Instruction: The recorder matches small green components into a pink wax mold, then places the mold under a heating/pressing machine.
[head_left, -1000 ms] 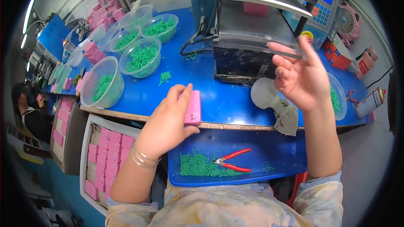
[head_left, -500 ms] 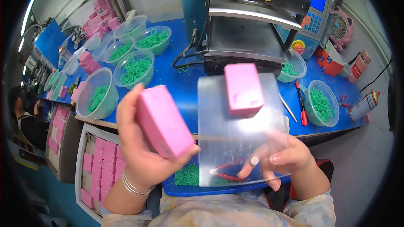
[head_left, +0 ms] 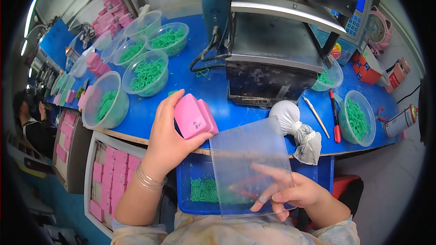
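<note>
My left hand (head_left: 165,136) is closed around a pink block (head_left: 190,117) with small dark marks on its end. A second pink block (head_left: 207,119) sits against its right side in the same grip. My right hand (head_left: 299,194) pinches a clear plastic sheet (head_left: 250,147) by its lower right part, some fingers showing through from behind. The sheet is tilted and bare, its upper left corner near the blocks. Below it lies a blue tray (head_left: 186,205) with green rubbery pieces (head_left: 203,189); a red-handled tool shows blurred through the sheet.
A press machine (head_left: 274,41) stands behind the blue table. Clear bowls (head_left: 109,113) of green pieces line the left, another bowl (head_left: 361,127) the right. A tied white cloth bag (head_left: 286,114), a wooden stick (head_left: 316,117) and a red marker (head_left: 337,131) lie near the sheet.
The pink block that lay on the sheet is off it, and two blocks are now together in my left hand. The sheet has tipped and come lower, uncovering the white cloth bag.
</note>
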Action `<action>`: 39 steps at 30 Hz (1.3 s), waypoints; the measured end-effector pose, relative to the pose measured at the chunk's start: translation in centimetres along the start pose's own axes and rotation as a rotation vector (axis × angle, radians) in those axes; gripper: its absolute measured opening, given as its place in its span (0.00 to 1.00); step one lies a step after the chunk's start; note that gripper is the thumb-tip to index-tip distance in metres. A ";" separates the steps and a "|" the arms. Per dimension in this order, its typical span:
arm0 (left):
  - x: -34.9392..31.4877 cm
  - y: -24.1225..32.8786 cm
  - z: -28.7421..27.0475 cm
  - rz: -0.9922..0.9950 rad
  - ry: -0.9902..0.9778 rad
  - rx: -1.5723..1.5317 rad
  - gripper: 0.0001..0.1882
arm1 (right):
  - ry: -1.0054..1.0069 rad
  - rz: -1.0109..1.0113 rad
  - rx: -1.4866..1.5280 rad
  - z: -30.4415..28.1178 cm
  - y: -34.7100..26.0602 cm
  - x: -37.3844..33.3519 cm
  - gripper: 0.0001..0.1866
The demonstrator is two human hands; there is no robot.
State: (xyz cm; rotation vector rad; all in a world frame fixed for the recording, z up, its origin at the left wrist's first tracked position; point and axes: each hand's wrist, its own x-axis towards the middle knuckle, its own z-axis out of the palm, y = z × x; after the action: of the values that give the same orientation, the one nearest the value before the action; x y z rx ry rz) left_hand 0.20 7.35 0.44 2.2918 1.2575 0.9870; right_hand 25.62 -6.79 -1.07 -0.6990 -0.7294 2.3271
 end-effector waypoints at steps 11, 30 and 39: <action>0.6 -0.4 2.1 -0.104 0.126 -0.161 0.42 | 0.051 -0.022 -0.040 -0.3 0.5 0.0 0.38; -3.3 5.5 1.8 0.622 0.093 -0.096 0.18 | 0.040 -0.306 -0.449 -1.4 4.5 2.2 0.14; -3.6 4.6 2.0 0.568 0.115 -0.127 0.22 | 0.062 -0.366 -0.685 -1.1 4.4 2.3 0.16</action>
State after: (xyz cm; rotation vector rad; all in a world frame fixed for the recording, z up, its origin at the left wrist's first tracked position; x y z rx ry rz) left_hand 3.05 1.87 0.20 2.5705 0.5522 1.3487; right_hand 23.06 -7.90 -5.34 -0.8282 -1.5113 1.7012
